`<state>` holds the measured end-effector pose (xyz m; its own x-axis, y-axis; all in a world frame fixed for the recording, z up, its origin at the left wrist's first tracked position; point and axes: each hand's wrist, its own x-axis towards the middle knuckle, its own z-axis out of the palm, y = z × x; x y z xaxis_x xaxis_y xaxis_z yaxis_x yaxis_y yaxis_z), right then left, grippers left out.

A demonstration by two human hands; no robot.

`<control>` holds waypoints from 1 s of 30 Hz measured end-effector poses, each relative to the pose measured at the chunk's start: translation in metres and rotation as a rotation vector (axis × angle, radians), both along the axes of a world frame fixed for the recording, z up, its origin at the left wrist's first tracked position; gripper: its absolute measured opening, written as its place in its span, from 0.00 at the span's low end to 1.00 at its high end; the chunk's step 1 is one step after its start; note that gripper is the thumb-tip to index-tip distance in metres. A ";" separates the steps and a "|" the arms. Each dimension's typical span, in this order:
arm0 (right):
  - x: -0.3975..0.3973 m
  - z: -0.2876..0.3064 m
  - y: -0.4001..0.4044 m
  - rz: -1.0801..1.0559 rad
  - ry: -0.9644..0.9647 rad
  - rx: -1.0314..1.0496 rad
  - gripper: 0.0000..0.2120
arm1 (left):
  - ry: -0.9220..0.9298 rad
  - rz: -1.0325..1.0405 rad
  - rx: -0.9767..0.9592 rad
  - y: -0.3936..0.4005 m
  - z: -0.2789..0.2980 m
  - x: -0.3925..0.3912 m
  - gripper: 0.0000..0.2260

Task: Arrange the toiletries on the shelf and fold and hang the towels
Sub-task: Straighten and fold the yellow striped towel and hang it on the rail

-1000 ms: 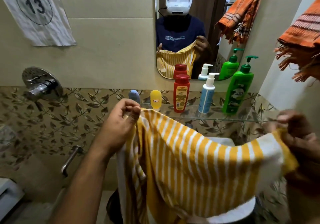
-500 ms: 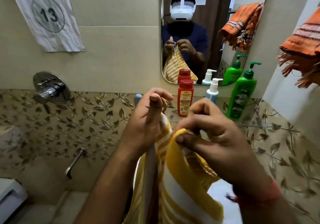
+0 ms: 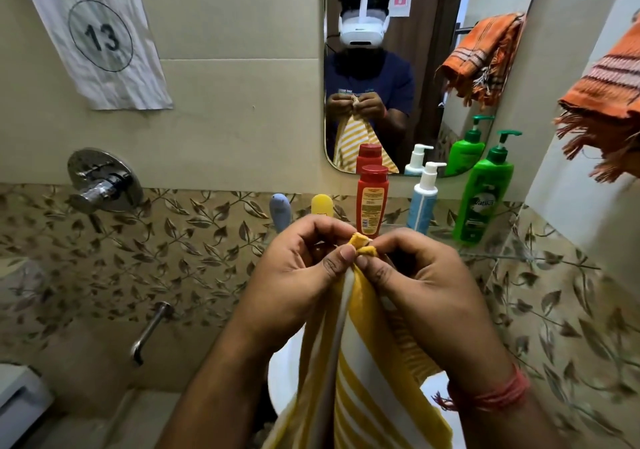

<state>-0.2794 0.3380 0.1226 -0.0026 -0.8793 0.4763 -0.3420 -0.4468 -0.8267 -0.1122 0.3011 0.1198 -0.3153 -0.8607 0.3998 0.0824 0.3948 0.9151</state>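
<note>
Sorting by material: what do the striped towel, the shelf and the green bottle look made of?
Striped towel: soft woven cotton by the look, matte, hanging in folds. Shelf: clear glass, tiles visible through it. Green bottle: glossy plastic, probably, with a pump.

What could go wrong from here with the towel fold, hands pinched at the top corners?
1. Both the left hand and right hand hold the yellow-and-white striped towel only by fingertip pinches at its corners; one could slip and undo the fold.
2. The hands are just in front of the red plastic bottle on the glass shelf; a swing forward might topple it.
</note>
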 end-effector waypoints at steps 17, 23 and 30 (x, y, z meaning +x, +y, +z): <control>0.007 -0.003 0.004 -0.153 0.106 -0.203 0.00 | 0.057 0.129 -0.031 0.005 -0.008 -0.014 0.08; 0.003 0.000 0.001 -0.181 0.122 -0.111 0.04 | 0.076 0.120 -0.006 0.001 -0.013 -0.016 0.09; -0.009 0.005 -0.005 -0.190 0.279 -0.001 0.08 | 0.075 0.112 0.019 -0.001 -0.015 -0.019 0.09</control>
